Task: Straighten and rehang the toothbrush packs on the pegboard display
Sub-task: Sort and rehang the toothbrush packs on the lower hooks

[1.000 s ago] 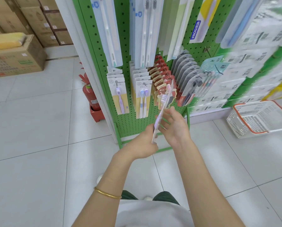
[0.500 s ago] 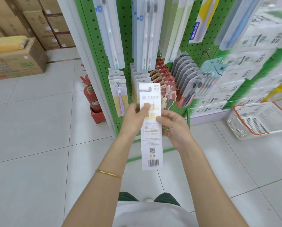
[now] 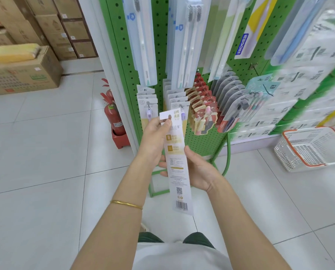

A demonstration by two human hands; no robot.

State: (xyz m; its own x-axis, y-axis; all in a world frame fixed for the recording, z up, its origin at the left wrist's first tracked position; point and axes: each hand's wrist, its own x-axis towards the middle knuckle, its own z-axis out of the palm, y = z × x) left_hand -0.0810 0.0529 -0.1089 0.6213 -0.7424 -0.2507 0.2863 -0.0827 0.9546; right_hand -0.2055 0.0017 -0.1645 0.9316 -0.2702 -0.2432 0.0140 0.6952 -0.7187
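One toothbrush pack (image 3: 179,184) in play, held upright just in front of the green pegboard's (image 3: 160,55) lower row, with its printed back and barcode facing us. Two hands are on it. The left hand (image 3: 155,137) pinches the top by the hang tab. The right hand (image 3: 199,172) grips the middle, its fingers hidden behind the card. One gold bangle (image 3: 126,204) sits on the left wrist. Four hanging stacks read clearly, and the held pack partly covers the second. Further right it's all blur. On the floor are one fire extinguisher (image 3: 113,115) and one white basket (image 3: 283,158).
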